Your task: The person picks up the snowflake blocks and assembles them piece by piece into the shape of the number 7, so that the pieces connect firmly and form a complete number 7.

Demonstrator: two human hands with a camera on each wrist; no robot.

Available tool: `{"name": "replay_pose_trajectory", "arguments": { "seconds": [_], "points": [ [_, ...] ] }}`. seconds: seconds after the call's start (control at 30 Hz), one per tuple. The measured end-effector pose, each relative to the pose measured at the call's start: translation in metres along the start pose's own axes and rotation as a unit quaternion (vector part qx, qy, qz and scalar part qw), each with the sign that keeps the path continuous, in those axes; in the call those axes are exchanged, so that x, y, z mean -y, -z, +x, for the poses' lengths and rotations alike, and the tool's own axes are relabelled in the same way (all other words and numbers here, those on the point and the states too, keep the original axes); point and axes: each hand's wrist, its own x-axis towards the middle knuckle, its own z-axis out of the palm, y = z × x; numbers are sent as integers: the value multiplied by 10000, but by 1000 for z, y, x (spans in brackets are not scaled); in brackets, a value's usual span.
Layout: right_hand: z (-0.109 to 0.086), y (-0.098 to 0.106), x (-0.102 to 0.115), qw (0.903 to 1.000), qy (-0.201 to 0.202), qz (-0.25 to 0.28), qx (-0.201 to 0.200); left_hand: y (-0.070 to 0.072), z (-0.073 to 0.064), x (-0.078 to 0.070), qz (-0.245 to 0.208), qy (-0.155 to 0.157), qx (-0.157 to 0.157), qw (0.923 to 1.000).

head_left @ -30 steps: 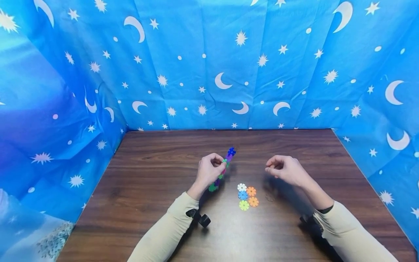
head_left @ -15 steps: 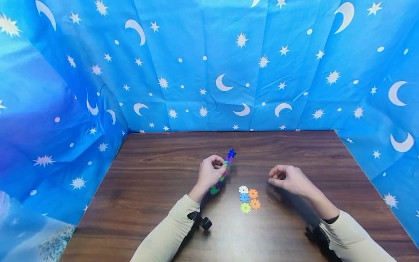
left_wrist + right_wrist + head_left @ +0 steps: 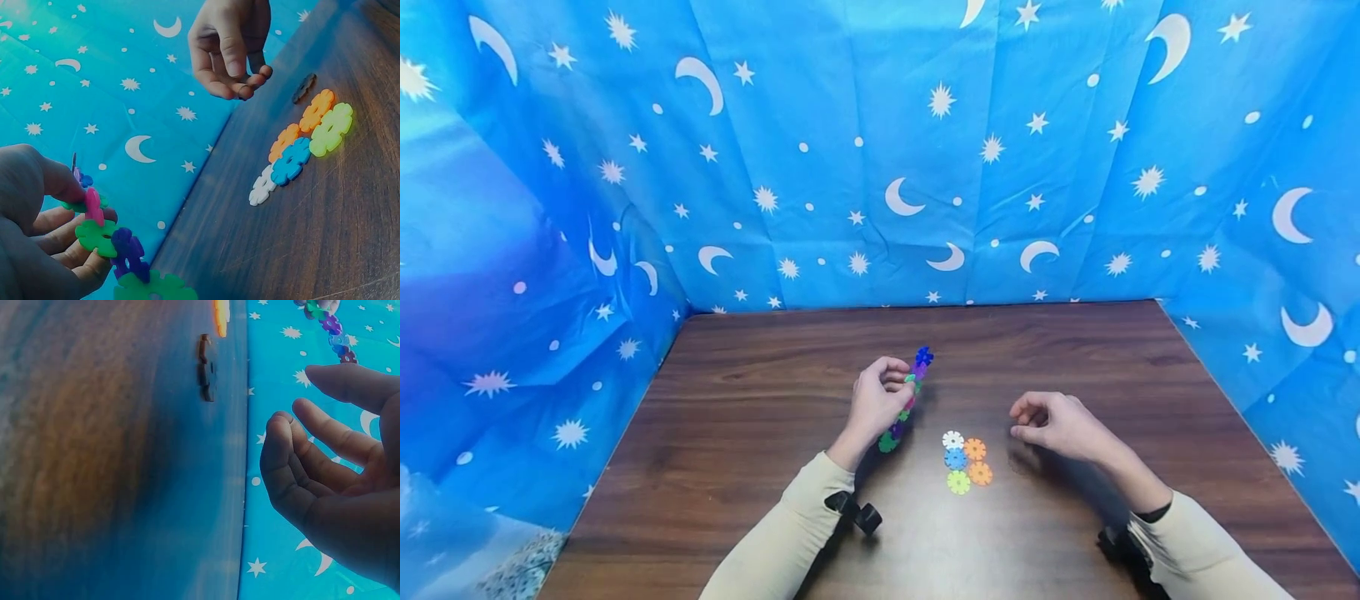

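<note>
My left hand pinches a chain of interlocking flower-shaped plastic discs between thumb and fingers. Green, purple, pink and blue pieces make it up, slotted into each other at angles; it slants over the table with the dark blue end farthest away. To the right, my right hand hovers over the table with nothing in it, thumb apart from loosely bent fingers. Below it lies a brown disc, also seen edge-on in the right wrist view. Beside that are loose discs: white, blue, yellow-green and two orange.
The dark wood table meets a blue cloth backdrop with moons and stars at its back and sides. Black wrist camera mounts stick out from both beige sleeves.
My right hand has come down toward the table and nearer to me, its thumb and fingers spreading apart. The left hand keeps its grip on the chain almost in place.
</note>
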Motion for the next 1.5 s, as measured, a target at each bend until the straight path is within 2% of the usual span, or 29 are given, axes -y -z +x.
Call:
{"name": "replay_pose_trajectory", "arguments": {
  "seconds": [0.1,0.27,0.47,0.8,1.03,1.33,1.5],
  "points": [
    [-1,0,-1,10000,38,-44,9,0,1,0,48,-87,22,9999],
    [-3,-3,-1,9998,71,-31,178,-1,-1,1,160,-46,76,9998],
    [-3,-1,0,9996,83,-128,244,-3,0,-1,169,-190,32,9997],
    [-4,-2,0,9955,365,-248,842,-4,0,0,108,-113,26,9999],
    [-6,-6,-1,9938,501,-348,932,-4,0,-1,-123,-13,119,9999],
    [-8,-7,0,9913,635,-454,1062,-3,0,-2,380,-259,25,9989],
    [-8,-8,-1,9905,643,-563,1078,-3,1,-2,474,-309,5,9984]
  ]
}}
